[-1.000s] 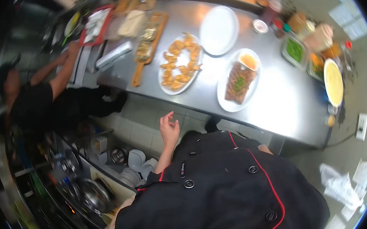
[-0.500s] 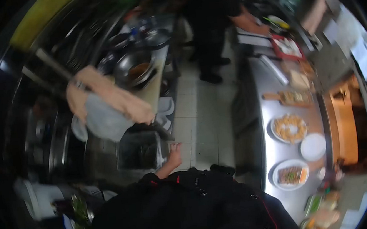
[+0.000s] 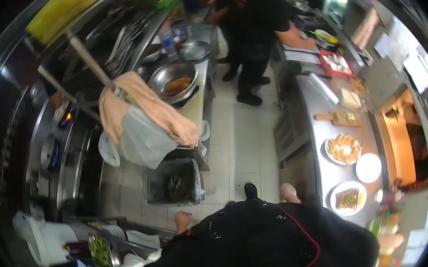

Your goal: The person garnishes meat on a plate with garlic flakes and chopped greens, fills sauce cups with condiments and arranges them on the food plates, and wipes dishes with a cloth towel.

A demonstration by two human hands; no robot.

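Left hand [image 3: 183, 221] hung near black bin [image 3: 173, 204] on floor, right hand [image 3: 289, 193] by steel counter [image 3: 320, 135]. Couldn't tell finger state on either, too blurry tbh. Meat plate [image 3: 335, 200] sat on counter, near white plate [image 3: 368, 168].

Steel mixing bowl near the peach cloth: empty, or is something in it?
Partly filled: brown food lies in the bottom of the steel mixing bowl, bare wall showing around it.
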